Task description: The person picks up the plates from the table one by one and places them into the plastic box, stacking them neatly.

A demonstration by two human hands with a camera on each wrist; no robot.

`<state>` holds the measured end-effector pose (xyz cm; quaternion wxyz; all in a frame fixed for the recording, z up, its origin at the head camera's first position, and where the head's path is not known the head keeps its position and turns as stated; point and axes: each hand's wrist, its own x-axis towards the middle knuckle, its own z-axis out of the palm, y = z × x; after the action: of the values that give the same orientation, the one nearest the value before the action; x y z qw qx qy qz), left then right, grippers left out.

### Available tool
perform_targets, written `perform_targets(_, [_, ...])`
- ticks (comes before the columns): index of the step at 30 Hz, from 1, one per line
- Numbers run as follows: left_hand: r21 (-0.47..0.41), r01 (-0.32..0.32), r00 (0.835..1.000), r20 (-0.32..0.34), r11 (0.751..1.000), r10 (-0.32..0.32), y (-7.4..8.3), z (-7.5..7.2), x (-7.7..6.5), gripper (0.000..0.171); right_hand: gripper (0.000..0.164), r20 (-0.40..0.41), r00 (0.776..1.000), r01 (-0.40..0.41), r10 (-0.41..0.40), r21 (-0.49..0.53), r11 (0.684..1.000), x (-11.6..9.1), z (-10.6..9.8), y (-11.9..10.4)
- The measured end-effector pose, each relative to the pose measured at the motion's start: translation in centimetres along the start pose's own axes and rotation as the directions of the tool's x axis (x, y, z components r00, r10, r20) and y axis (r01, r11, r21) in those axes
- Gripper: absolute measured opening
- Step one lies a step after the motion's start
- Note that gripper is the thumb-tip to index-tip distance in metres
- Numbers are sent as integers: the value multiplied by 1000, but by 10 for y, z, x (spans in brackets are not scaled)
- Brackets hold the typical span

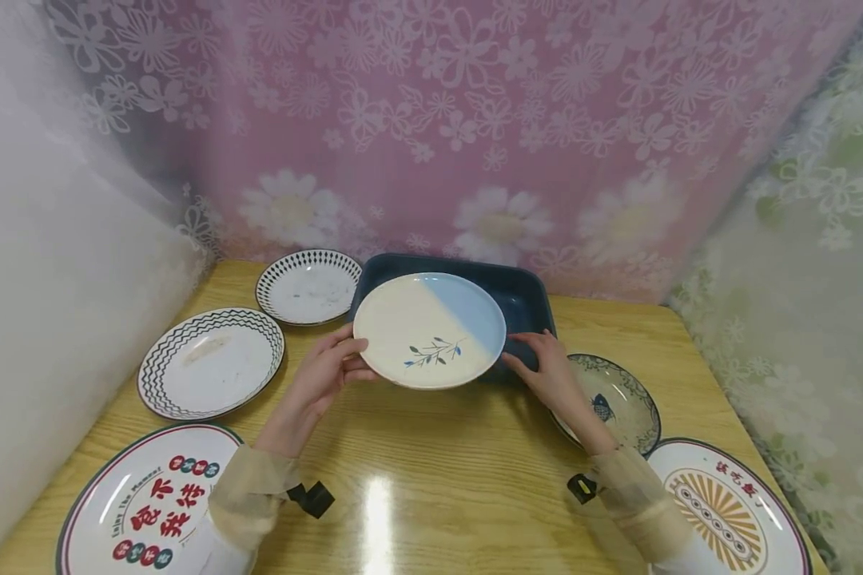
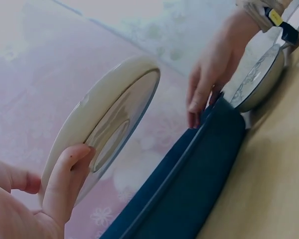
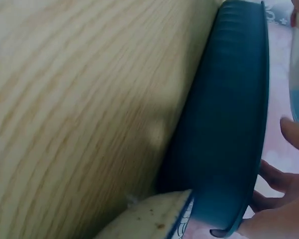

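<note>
My left hand pinches the left edge of a cream-and-blue plate with a leaf sprig, thumb on its face and fingers underneath. The plate is held tilted above a dark blue rectangular basin. My right hand is by the basin's right end, fingers loosely bent at its rim. From the left wrist view, a gap separates the right hand from the raised plate. The right wrist view has the right hand's fingers beside the basin wall; whether they touch the rim I cannot tell.
Along the left lie a diamond-rimmed plate, a zigzag-rimmed plate and a large plate with red lettering. At right are a fish-patterned dish and a sunburst plate. Patterned curtains hang behind the wooden table.
</note>
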<state>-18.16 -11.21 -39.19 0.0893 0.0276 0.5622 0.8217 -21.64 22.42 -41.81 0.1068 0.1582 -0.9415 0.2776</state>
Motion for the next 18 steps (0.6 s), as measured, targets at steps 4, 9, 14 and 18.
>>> perform_targets(4, [4, -34, 999, -41, 999, 34, 5, 5, 17, 44, 59, 60, 998, 21, -18, -48, 999, 6, 7, 4])
perform_targets(9, [17, -34, 995, -93, 999, 35, 2, 10, 40, 46, 61, 91, 996, -1, 7, -70, 998, 9, 10, 3])
perform_targets(14, [21, -3, 987, -158, 1000, 7, -6, 9, 56, 51, 62, 101, 994, -26, 35, -81, 996, 10, 14, 2])
perform_targets(18, [66, 21, 983, -185, 998, -8, -12, 7, 63, 52, 66, 108, 992, -48, 57, -87, 995, 9, 16, 2])
